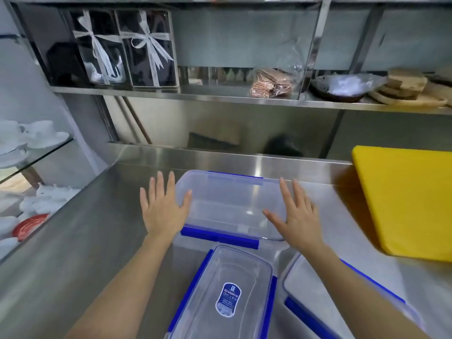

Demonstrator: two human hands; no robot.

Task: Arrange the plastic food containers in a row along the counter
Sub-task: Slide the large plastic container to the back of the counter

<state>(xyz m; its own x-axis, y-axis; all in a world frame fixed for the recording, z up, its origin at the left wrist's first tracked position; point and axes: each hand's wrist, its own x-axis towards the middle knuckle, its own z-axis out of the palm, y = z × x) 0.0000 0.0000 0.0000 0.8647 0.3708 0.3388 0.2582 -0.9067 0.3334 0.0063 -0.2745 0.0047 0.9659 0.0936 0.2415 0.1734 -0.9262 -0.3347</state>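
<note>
Three clear containers on steel surface (85, 228): far container (230, 204) at center, labelled container (227, 294) bottom center, third container (315, 285) bottom right. Left hand (162, 209) and right hand (297, 216) flanking far container, fingers apart, gripping nothing.

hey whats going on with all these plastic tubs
A person is sorting clear, blue-clipped food containers on a steel counter. Both hands are open: the left hand and right hand flank the far container without gripping it. A labelled container and another container sit nearer.
</note>
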